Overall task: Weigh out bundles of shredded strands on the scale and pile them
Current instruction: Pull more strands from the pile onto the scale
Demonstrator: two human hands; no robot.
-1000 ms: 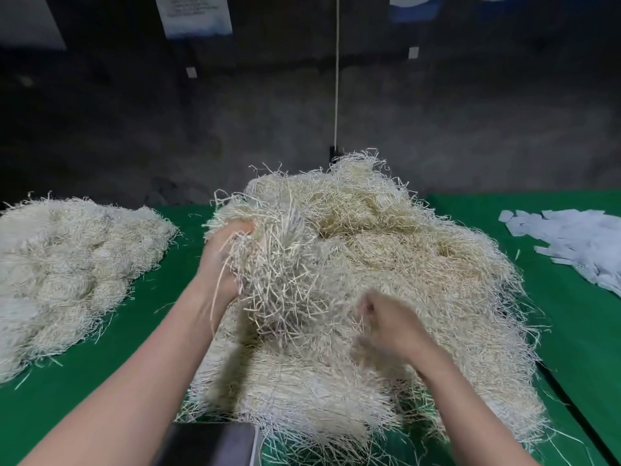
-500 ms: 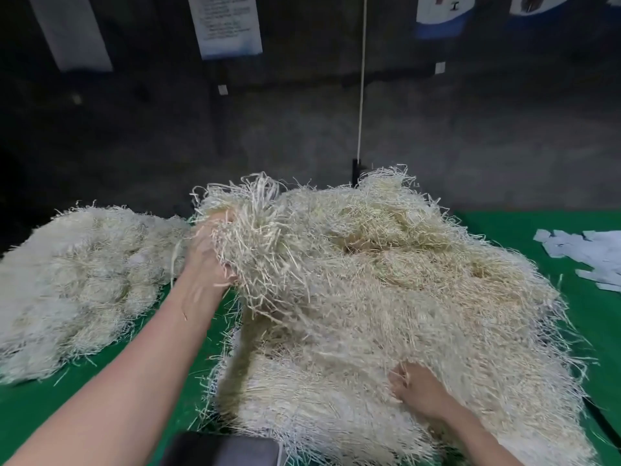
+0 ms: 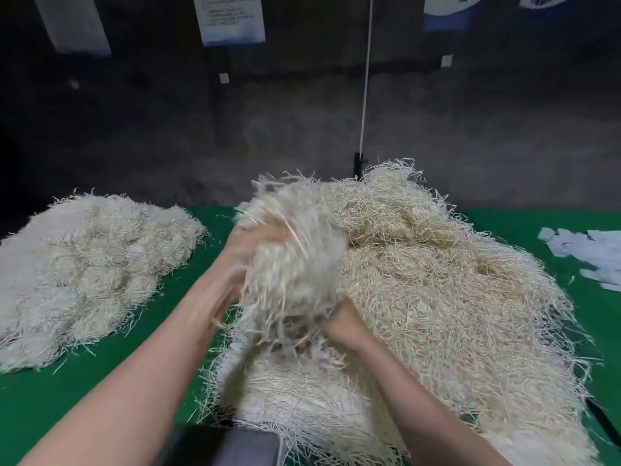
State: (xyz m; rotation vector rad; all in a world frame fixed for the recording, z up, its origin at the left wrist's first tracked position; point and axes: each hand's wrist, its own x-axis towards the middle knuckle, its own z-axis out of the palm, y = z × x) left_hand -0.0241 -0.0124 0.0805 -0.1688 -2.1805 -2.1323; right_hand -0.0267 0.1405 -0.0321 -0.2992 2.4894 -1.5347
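Both my hands hold one bundle [image 3: 295,250] of shredded strands above the big heap [image 3: 437,297] at the middle of the table [image 3: 134,381]: left hand [image 3: 248,250] curled on its upper side, right hand [image 3: 346,322] gripping its lower end. The scale [image 3: 221,445] sits at the near edge.

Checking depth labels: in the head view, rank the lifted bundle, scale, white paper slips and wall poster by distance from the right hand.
1. Lifted bundle: gripped by the right hand.
2. Scale: bottom edge, towards the person.
3. White paper slips: table's right edge.
4. Wall poster: back wall, top.
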